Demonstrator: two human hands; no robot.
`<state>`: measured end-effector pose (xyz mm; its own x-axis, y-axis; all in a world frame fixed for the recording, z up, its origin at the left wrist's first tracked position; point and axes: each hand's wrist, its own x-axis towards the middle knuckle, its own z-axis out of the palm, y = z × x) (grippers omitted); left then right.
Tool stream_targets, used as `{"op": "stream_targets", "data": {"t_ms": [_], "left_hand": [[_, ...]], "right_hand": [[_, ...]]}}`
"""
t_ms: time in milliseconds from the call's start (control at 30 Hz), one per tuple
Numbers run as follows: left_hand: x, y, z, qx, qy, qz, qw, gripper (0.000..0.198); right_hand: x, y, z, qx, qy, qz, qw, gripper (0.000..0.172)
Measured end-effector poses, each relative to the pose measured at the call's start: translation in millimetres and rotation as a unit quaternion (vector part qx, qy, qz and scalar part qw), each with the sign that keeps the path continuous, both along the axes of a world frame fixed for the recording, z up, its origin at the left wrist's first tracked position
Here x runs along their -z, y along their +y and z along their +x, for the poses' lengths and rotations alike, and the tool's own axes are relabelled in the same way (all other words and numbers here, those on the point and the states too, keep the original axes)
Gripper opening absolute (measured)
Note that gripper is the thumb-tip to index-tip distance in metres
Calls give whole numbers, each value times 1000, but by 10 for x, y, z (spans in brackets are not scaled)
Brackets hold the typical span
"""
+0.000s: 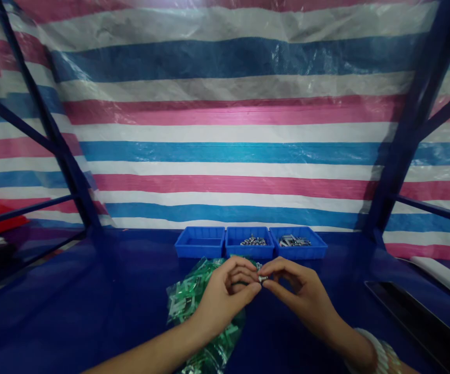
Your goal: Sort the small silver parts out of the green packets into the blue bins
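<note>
My left hand [233, 283] and my right hand [298, 283] meet just in front of the blue bins. Between their fingertips is a small silvery metal part [263, 279], too small to name more exactly. The thumb and forefinger of my right hand pinch it from the right; my left fingers are curled in a pinch at its left side. Under my left hand and forearm lies a clear plastic bag [188, 296] of green and whitish pieces, partly covered by them.
Three blue bins stand in a row: the left bin [200, 243] shows nothing inside, the middle bin [250, 253] has small metal parts, the right bin [303, 253] longer metal pieces. A flat black object [415, 317] and a white bar [445, 278] lie right. Blue frame posts flank the table.
</note>
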<state>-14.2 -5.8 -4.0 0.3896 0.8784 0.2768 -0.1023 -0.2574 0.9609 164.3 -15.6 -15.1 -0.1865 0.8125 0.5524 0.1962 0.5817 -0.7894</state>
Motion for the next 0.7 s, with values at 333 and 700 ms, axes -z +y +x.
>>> {"op": "stream_targets", "data": {"t_ms": [333, 700], "left_hand": [[9, -22, -20, 14, -13, -21, 1000, 13], [-22, -115, 52, -27, -27, 9, 999, 17]], "right_hand": [[-83, -61, 23, 7, -55, 104, 993, 6], [-26, -122, -73, 23, -25, 0, 999, 10]]}}
